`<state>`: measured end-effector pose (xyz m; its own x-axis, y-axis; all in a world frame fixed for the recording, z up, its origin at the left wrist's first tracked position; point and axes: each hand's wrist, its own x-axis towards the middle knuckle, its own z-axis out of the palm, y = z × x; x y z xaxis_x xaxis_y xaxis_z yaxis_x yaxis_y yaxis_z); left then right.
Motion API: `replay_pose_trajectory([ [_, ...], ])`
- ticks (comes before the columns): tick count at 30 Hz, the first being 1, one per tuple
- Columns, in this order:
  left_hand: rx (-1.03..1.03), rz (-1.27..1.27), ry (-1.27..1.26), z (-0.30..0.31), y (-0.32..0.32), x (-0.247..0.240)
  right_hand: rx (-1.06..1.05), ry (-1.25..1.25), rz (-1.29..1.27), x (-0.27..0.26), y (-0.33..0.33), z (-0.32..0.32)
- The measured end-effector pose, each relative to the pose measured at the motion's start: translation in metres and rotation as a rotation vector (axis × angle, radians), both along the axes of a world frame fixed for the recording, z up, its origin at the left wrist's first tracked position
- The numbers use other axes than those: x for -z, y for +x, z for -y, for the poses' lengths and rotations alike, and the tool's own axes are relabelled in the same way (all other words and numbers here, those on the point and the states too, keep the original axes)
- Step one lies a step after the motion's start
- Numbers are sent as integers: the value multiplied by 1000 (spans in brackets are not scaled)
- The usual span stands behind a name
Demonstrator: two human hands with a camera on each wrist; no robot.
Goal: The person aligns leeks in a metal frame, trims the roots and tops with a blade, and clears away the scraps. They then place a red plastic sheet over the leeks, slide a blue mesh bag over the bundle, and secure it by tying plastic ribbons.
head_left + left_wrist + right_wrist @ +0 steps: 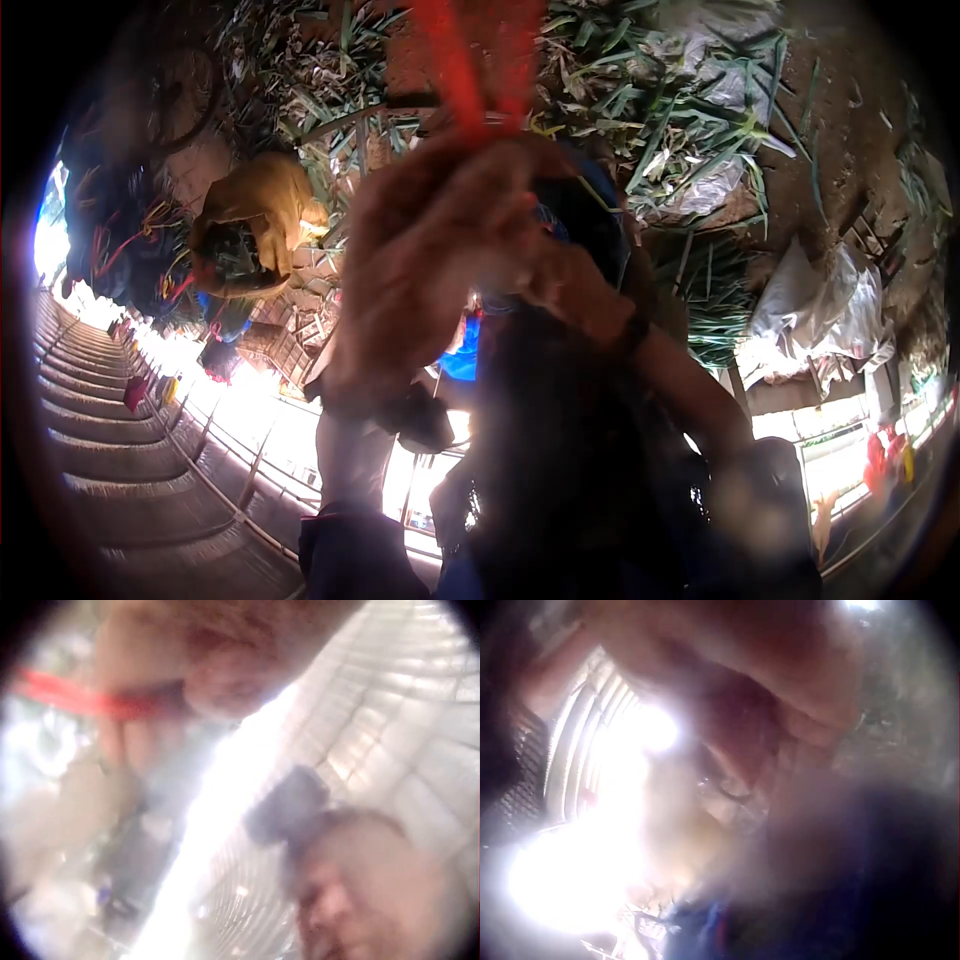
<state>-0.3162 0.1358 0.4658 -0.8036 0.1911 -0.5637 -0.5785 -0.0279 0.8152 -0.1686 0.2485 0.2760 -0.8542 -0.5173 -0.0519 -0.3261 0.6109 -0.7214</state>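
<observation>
Two strands of a red strap (450,62) run down from the top edge of the head view to the raised hands. My left hand (425,250) is large and blurred there. In the left wrist view the fingers of the left hand (217,656) curl round the red strap (71,695). Against the left hand, on its right side, is my right hand (570,285), with a dark band at the wrist. The right hand (742,697) is blurred in the right wrist view, and what its fingertips touch is hidden.
Green leaves (690,110) lie over the brown ground, with a bundle of green stalks (712,290) and a whitish plastic sheet (825,310) at the right. A yellowish-brown sack (262,200) stands at the left, above a ribbed roof (110,440).
</observation>
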Motion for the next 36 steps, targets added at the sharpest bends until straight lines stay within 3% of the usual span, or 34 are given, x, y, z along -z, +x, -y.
replay_pose_trajectory([
  [1,43,42,35,-6,0,3,-5,-8,4,8,-7,2],
  [3,82,86,77,-14,0,19,337,55,115,30,-11,-3],
  [4,76,93,93,-15,3,39,332,63,112,36,-7,-14],
  [6,60,108,115,-14,11,67,100,296,99,38,-1,-32],
  [8,139,213,60,-13,16,82,-240,589,472,16,-8,-42],
  [12,136,228,57,-7,29,88,-153,457,599,5,3,-36],
  [21,-29,167,148,11,30,87,-252,571,410,41,53,-10],
  [23,-30,167,123,12,27,83,-201,439,438,34,45,-16],
  [25,-28,172,102,13,27,83,-163,211,355,-18,0,-31],
  [27,-18,143,53,17,27,84,-112,29,-172,-55,-14,-71],
  [29,-15,130,-1,20,25,80,723,-858,937,-33,-13,-74],
  [30,-11,115,-52,21,23,78,724,-859,934,-46,-30,-80],
  [32,-6,116,-57,23,21,75,723,-192,414,-73,-67,-103],
  [34,-1,123,-60,20,21,79,585,-818,969,-15,-30,-101],
  [36,-65,99,4,20,24,83,522,-593,958,9,-8,-66],
])
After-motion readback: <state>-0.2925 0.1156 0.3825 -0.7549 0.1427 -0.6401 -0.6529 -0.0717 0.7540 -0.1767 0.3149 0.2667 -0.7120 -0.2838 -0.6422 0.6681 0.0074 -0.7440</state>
